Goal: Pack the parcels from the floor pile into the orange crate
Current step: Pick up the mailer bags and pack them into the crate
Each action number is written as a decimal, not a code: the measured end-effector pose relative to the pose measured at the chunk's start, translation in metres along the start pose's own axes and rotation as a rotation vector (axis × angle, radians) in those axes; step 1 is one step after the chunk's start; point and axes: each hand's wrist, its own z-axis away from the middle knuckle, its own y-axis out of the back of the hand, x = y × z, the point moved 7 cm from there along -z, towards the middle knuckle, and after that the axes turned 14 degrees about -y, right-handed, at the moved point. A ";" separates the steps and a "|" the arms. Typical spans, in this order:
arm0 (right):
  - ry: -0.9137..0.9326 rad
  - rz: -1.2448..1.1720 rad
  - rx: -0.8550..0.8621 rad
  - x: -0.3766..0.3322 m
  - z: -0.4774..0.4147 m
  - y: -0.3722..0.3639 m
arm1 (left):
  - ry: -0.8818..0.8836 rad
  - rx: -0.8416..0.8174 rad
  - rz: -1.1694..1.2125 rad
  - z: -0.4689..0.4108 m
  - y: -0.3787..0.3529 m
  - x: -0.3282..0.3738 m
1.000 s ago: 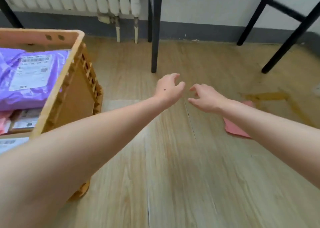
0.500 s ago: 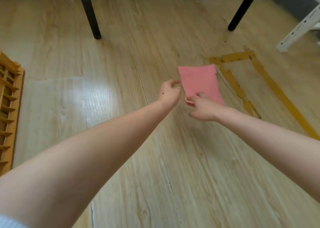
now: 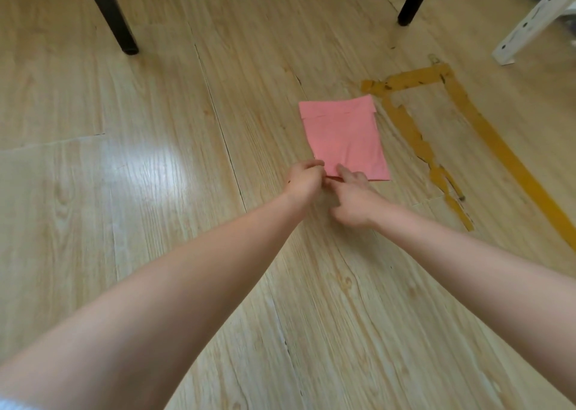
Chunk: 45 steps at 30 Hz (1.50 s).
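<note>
Wooden floor (image 3: 149, 191), yellow tape (image 3: 411, 77), left hand (image 3: 304, 179) pinching pink parcel (image 3: 344, 138), right hand (image 3: 353, 199) pressing it

The floor (image 3: 124, 191) is light wood-grain plank, glossy, with a bright glare patch. The pink parcel (image 3: 344, 138) is smooth, matt, thin film. The yellow tape (image 3: 498, 149) is worn and ragged-edged.

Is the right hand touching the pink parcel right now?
Touching. The head view shows the right hand with its forefinger lying on the near corner of the pink parcel, with no floor visible between them.
</note>
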 end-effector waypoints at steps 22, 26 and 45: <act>0.065 -0.285 0.222 -0.062 0.046 0.084 | -0.211 0.038 0.233 0.024 0.060 0.097; 0.134 -0.494 0.232 -0.103 0.057 0.123 | -0.243 0.116 0.238 0.034 0.105 0.119; 0.647 -1.231 -0.169 -0.328 0.230 0.216 | -0.225 0.314 0.387 0.147 0.365 0.202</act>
